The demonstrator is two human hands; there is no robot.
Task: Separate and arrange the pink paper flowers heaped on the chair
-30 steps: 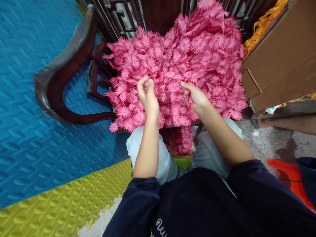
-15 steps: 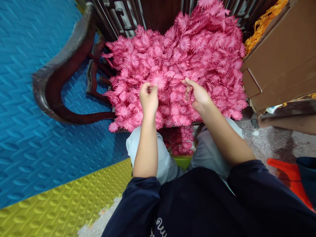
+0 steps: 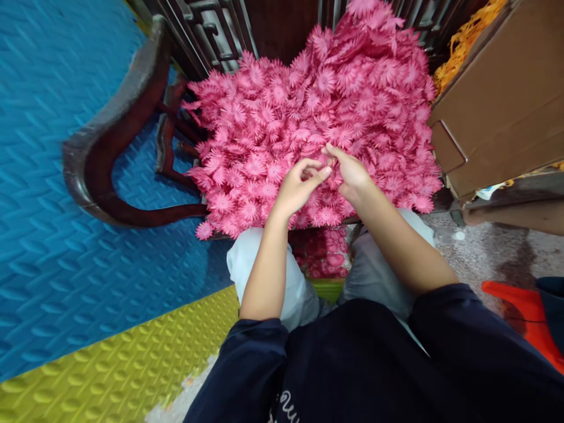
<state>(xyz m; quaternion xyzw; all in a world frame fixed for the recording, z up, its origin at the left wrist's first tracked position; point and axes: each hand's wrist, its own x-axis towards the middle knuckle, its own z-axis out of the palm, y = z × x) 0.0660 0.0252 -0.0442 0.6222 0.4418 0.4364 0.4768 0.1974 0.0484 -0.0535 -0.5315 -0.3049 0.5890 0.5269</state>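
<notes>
A thick heap of pink artificial flowers (image 3: 264, 117), with thin pointed petals and pale centres, spreads over a dark wooden seat. Over its front half, my left hand (image 3: 302, 183) reaches toward the other hand, its thumb and fingers apart and no flower visible in it. Close beside it is my right hand (image 3: 352, 176), its thumb pointing forward and its other fingers curled in. What those fingers grip, if anything, is too small to make out. The fingertips of both hands nearly meet above the flowers.
A curved dark wooden armrest (image 3: 92, 170) stands at the left over blue matting (image 3: 35, 235). On the right are a cardboard box (image 3: 497, 100) and orange strands (image 3: 467, 41). Another person's leg (image 3: 520, 217) shows below the box. More pink flowers (image 3: 330, 247) lie beneath the seat.
My left hand has moved right, up to my right hand. The blurred pink flower at its fingertips is no longer seen there. My right hand has barely moved.
</notes>
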